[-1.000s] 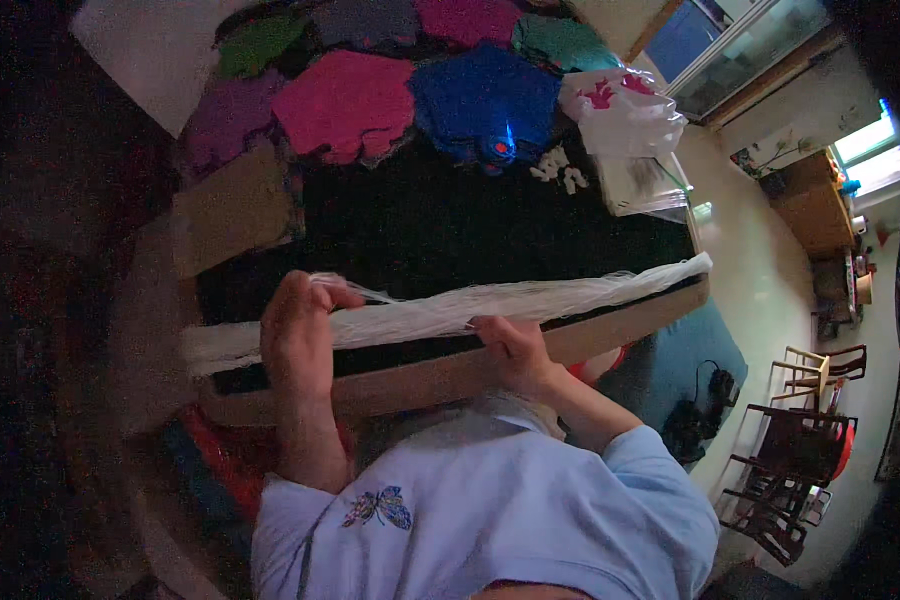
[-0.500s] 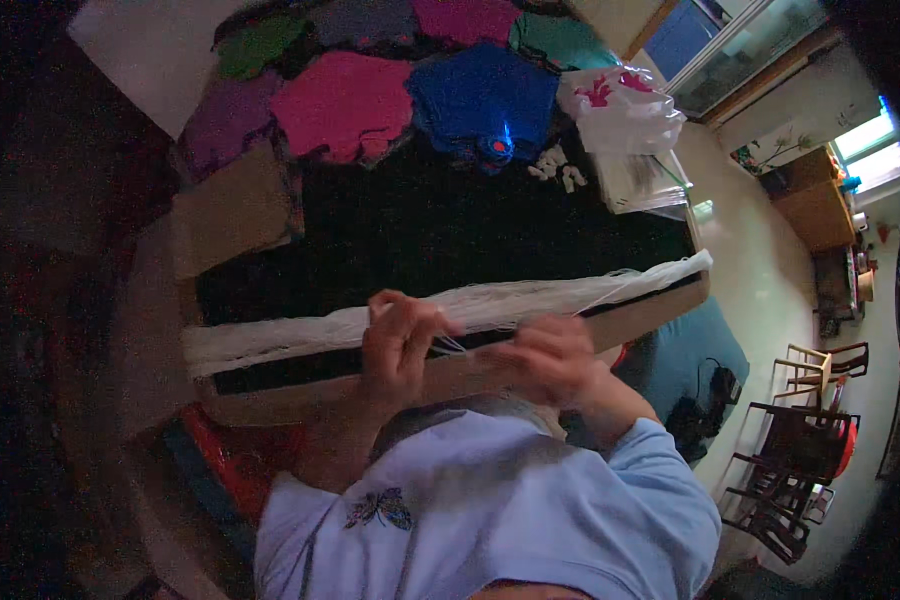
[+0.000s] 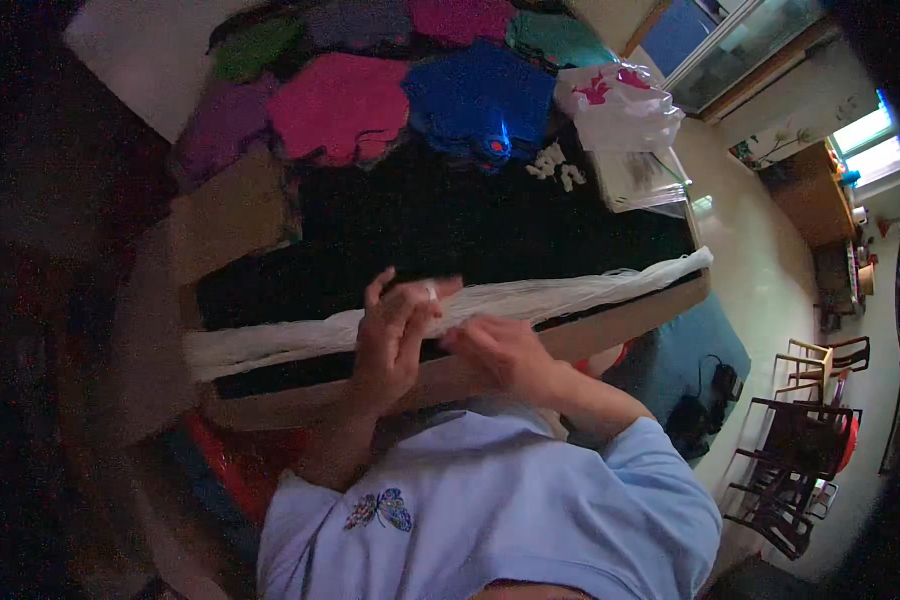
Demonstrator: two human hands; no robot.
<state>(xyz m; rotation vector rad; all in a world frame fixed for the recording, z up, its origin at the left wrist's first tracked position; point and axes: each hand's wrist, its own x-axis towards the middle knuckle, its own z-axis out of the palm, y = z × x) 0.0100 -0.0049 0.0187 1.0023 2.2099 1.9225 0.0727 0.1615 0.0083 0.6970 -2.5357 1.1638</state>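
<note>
A long hank of white thread (image 3: 590, 296) lies across the near part of the dark tabletop (image 3: 450, 225). Over its middle is my left hand (image 3: 395, 330), its fingers bent with the index pointing right. A small loop of white thread (image 3: 432, 293) goes round one of its fingers. Just to the right, my right hand (image 3: 510, 352) is closed in a pinch, its fingertips close to the left palm and somewhat blurred. What is between those fingertips cannot be made out.
Stacks of pink (image 3: 340, 105), blue (image 3: 482, 100), purple and green cloth-like pieces line the far side. Small white bits (image 3: 557, 167) lie near a white plastic bag (image 3: 625, 110) and flat clear packets (image 3: 638, 182). A cardboard piece (image 3: 232, 215) is at left; dark chairs (image 3: 795, 440) stand right.
My right hand has moved left, close to my left hand. The thread that stretched between them no longer shows, and a white loop is visible on a left finger.
</note>
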